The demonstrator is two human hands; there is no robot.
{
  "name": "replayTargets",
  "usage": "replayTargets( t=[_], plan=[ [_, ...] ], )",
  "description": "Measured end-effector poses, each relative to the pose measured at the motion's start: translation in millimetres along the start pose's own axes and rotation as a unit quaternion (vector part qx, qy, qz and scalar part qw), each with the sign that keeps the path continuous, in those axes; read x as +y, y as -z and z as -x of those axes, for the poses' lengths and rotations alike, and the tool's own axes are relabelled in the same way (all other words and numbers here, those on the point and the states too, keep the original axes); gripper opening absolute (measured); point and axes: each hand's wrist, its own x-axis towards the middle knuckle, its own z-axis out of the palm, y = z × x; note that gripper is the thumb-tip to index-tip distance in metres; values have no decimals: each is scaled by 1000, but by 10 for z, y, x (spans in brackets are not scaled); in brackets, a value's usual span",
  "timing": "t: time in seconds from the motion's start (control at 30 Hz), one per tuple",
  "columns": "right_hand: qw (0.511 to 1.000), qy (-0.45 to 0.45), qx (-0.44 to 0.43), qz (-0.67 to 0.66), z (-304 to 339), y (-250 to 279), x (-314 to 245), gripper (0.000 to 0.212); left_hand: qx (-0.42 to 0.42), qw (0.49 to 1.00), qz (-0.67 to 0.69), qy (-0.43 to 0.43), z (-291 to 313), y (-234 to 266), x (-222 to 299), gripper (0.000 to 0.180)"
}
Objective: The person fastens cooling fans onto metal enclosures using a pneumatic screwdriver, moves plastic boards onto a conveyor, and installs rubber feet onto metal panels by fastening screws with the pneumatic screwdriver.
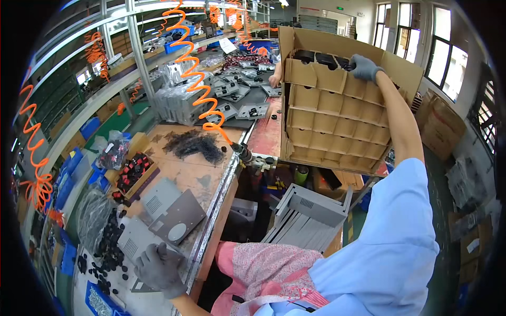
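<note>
My right hand [363, 68], in a grey glove, reaches into the top row of a tilted cardboard box [340, 120] with divided compartments. Its fingers are closed at a black part [345, 63], next to more black parts [316, 57] in that row; the fingertips are partly hidden. The lower compartments in sight look bare. Low on the left, my left hand [159, 269], also gloved in grey, rests over the near edge of a grey metal panel [138, 238], fingers apart. Two more flat panels [179, 216] overlap beyond it.
Small black knob-like pieces [108, 247] lie left of the panels, near a blue tray of screws [100, 301]. A driver [242, 152] hangs on an orange coiled hose [195, 79]. Grey housings [308, 216] are stacked below the box. Another person's hand [275, 79] shows beyond.
</note>
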Motion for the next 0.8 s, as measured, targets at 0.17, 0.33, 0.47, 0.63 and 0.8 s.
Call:
replayTargets(
  t=[0.17,0.33,0.47,0.63,0.8],
  plan=[
    [903,-71,318,-280,82,-170,39,62,0,1000,4,-6,14,0,7,22],
    [647,160,423,-614,483,62,-958,41,2,1000,-14,-2,25,42,-26,20],
    [616,262,110,-735,938,-178,-1813,34,-11,1000,-23,13,45,25,-88,16],
    [624,359,-271,-639,1678,-609,-2685,48,112,979,172,17,-95,307,201,20],
    [435,542,-568,-441,2251,-867,-3588,60,-113,549,761,326,338,355,769,69]
  ],
)
